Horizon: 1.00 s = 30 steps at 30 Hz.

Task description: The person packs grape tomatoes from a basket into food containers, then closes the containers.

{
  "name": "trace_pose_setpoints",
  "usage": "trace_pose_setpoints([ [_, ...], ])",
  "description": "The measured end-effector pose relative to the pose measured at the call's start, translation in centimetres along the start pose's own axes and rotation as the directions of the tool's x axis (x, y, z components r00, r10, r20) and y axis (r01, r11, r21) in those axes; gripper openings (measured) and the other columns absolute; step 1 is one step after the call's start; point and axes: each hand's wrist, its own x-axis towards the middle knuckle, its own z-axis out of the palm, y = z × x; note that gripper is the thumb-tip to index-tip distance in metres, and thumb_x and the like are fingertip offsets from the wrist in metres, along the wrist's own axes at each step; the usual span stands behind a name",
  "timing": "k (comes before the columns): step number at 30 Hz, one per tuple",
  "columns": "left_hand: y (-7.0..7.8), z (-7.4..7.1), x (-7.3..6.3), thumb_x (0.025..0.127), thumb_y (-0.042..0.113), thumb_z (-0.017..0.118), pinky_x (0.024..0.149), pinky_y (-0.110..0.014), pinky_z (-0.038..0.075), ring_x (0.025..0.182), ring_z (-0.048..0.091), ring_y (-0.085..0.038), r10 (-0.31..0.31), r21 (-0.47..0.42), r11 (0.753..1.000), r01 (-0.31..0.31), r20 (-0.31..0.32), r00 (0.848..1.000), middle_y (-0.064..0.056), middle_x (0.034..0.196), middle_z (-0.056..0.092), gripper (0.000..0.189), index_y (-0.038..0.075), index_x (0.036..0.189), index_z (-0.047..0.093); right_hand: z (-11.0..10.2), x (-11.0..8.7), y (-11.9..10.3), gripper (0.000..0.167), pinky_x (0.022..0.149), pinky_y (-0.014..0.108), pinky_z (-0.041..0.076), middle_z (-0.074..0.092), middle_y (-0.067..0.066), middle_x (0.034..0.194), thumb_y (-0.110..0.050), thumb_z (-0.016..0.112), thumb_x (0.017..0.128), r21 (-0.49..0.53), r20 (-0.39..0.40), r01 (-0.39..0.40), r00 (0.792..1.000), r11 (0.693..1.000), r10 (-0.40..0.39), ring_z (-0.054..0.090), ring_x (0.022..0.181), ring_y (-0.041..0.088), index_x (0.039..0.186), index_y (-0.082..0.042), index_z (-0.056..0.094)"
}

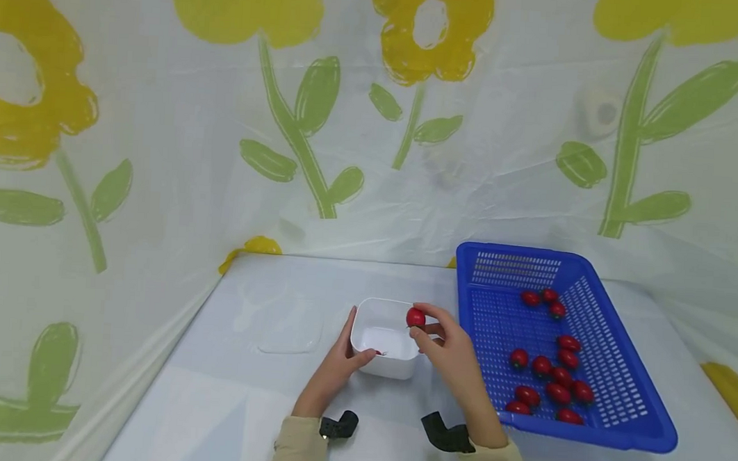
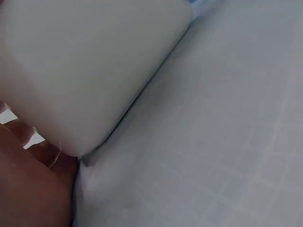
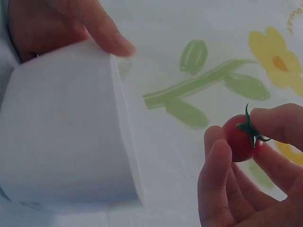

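Observation:
A white square container with rounded corners stands on the table in the head view. My left hand grips its left side, the thumb over the near rim and the fingers along the outer wall. Over the container's right rim, my right hand pinches a red cherry tomato between thumb and fingertips. The right wrist view shows the green stem cap on this tomato. A bit of red and green shows inside the container by the near wall, mostly hidden by the rim.
On the right stands a blue plastic basket with perforated walls, several cherry tomatoes lying in it. A clear lid lies left of the container. Behind the table hangs a flower-printed curtain.

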Motion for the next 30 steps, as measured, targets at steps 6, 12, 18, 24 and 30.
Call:
trace_pose_setpoints([
  [6,-0.2,0.1,-0.2,0.083,0.030,0.062,0.101,-0.047,0.026,0.126,0.027,-0.015,-0.005,-0.030,1.000,0.006,0.029,1.000,0.015,0.141,0.024,0.077,0.045,0.139,0.012,1.6,-0.4,0.2,0.037,0.064,0.027,0.051,0.056,-0.003,0.108,-0.016,0.064,0.083,-0.038,0.055,0.035,0.998,0.999,-0.033,0.057,0.086,0.014,0.118,-0.023,0.056],
  [12,0.3,-0.1,0.3,0.085,0.020,0.061,0.094,-0.040,0.037,0.122,0.035,-0.020,0.048,-0.063,0.997,-0.045,0.051,0.997,0.008,0.140,0.028,0.076,0.040,0.141,0.013,3.0,-0.1,1.0,0.036,0.066,0.024,0.049,0.057,-0.007,0.104,-0.016,0.063,0.082,-0.188,0.096,0.128,0.989,0.974,-0.112,0.056,0.085,0.007,0.117,-0.023,0.057],
  [18,0.7,-0.4,-0.1,0.085,0.018,0.061,0.096,-0.039,0.036,0.124,0.032,-0.019,0.020,-0.085,0.996,-0.013,0.077,0.997,0.008,0.142,0.024,0.078,0.037,0.142,0.012,3.5,-0.1,1.5,0.035,0.063,0.023,0.049,0.057,-0.008,0.101,-0.017,0.066,0.081,-0.248,0.059,0.157,0.987,0.956,-0.147,0.055,0.081,0.005,0.114,-0.023,0.058],
  [24,0.1,-0.4,0.0,0.086,0.021,0.060,0.098,-0.042,0.033,0.125,0.031,-0.019,0.028,-0.053,0.998,-0.026,0.049,0.998,0.007,0.143,0.024,0.075,0.038,0.142,0.013,3.4,0.0,1.7,0.041,0.062,0.024,0.048,0.056,-0.007,0.100,-0.018,0.069,0.078,-0.235,0.069,0.164,0.986,0.958,-0.151,0.056,0.081,0.006,0.117,-0.022,0.057],
  [30,-0.6,-0.2,0.0,0.085,0.025,0.060,0.098,-0.042,0.034,0.124,0.032,-0.017,0.046,-0.031,0.998,-0.045,0.038,0.998,0.009,0.142,0.025,0.074,0.039,0.141,0.013,3.7,0.1,2.1,0.045,0.062,0.025,0.048,0.055,-0.007,0.100,-0.018,0.071,0.076,-0.242,0.037,0.153,0.988,0.958,-0.149,0.056,0.080,0.006,0.118,-0.023,0.056],
])
